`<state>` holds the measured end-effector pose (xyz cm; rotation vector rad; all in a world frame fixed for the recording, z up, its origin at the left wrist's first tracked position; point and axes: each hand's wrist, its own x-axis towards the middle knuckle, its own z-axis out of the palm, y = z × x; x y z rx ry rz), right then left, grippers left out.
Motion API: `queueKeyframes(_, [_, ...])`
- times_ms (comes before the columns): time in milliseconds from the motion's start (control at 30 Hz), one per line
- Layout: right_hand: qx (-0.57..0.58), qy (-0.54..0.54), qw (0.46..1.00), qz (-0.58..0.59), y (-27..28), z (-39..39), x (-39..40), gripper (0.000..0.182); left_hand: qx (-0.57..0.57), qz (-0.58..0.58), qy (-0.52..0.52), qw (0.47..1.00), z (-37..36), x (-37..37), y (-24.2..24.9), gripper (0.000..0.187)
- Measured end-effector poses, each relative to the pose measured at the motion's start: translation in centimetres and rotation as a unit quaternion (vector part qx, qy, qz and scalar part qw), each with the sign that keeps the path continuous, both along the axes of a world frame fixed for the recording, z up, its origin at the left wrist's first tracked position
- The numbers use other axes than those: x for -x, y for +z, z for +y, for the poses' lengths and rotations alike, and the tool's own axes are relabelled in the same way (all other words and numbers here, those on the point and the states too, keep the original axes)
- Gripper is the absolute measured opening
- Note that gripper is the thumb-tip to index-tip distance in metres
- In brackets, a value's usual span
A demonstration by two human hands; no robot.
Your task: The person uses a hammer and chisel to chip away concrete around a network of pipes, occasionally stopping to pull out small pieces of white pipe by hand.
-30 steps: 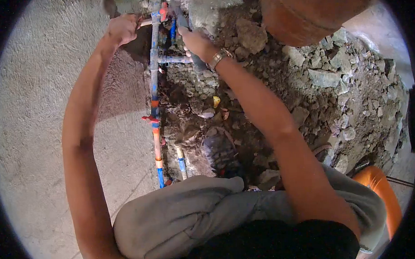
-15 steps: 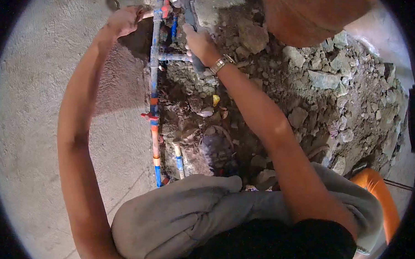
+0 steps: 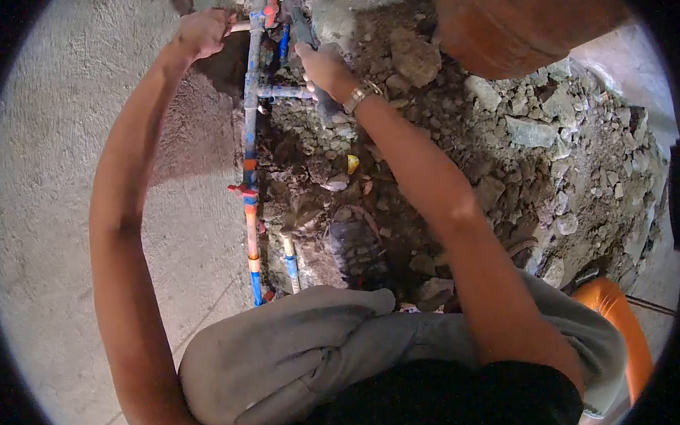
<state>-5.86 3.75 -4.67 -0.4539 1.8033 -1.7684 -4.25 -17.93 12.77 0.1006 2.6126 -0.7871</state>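
At the top left, my left hand (image 3: 205,33) is closed around the end of a short pale pipe stub (image 3: 240,26), which meets a long vertical water pipe (image 3: 251,73). A red valve handle (image 3: 271,11) sits beside that joint. To the right of the pipe, my right hand (image 3: 326,69) is wrapped round a long dark grey tool handle (image 3: 301,26). The handle slants up to the top edge, where its head cannot be made out. Just below the right hand, a side branch pipe (image 3: 283,92) runs from the vertical pipe.
Broken stone and soil (image 3: 532,131) fill the dug trench and the right side. An orange-brown container (image 3: 528,26) stands at the upper right. Rough concrete floor (image 3: 47,200) lies left. A second red valve (image 3: 242,190) and a short capped pipe (image 3: 290,259) are nearer my knees.
The view has shifted slightly. Both hands keep their grips, and the right hand with the tool handle has moved a little to the left.
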Motion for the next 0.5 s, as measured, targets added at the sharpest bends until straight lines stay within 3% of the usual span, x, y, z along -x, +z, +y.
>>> queueKeyframes(100, [-0.042, -0.085, 0.993, -0.066, 1.5, 0.7, -1.2, 0.043, -0.013, 0.024, 0.072, 0.997, 0.3, 0.4, -0.2, 0.032])
queueKeyframes(133, [-0.04, -0.078, 0.994, -0.066, -0.8, -0.2, -1.3, 0.043, -0.01, 0.024, 0.08, 0.996, -0.8, 0.3, -0.7, 0.032])
queueKeyframes(167, [0.015, -0.013, 0.999, -0.036, -3.0, -0.9, -1.1, 0.048, -0.037, 0.01, -0.002, 0.999, -1.9, 0.4, -1.3, 0.031])
queueKeyframes(200, [-0.011, -0.001, 0.996, -0.091, -1.7, -0.7, -0.7, 0.051, -0.062, 0.0, -0.083, 0.995, -2.9, 0.2, -1.2, 0.03])
queueKeyframes(233, [-0.038, 0.011, 0.988, -0.147, -0.3, -0.4, -0.3, 0.053, -0.002, -0.033, -0.017, 0.999, -0.5, 0.3, 0.0, 0.036])
queueKeyframes(267, [-0.066, 0.023, 0.977, -0.2, 1.2, -0.2, 0.1, 0.056, -0.059, 0.01, -0.037, 0.997, -1.4, 0.3, -0.8, 0.041])
queueKeyframes(333, [0.015, -0.03, 0.981, -0.189, 3.4, 1.2, -1.3, 0.047, -0.022, 0.009, -0.008, 1.0, -0.1, 0.2, -0.3, 0.046])
queueKeyframes(367, [-0.004, -0.064, 0.988, -0.14, 0.7, -0.4, -1.3, 0.047, -0.093, 0.057, -0.02, 0.994, -1.3, 0.1, -1.1, 0.047])
queueKeyframes(400, [-0.022, -0.097, 0.991, -0.093, -2.3, -2.0, -1.3, 0.048, -0.052, 0.036, 0.012, 0.998, 0.0, 0.2, -0.4, 0.041])
queueKeyframes(467, [-0.028, 0.072, 0.964, -0.253, 2.9, 0.8, 0.4, 0.047, -0.037, 0.023, 0.048, 0.998, 0.6, 0.3, 0.1, 0.03])
queueKeyframes(500, [-0.026, 0.088, 0.965, -0.245, 3.3, 1.0, -0.2, 0.047, -0.056, 0.062, 0.014, 0.996, 0.7, -0.2, 0.2, 0.029])
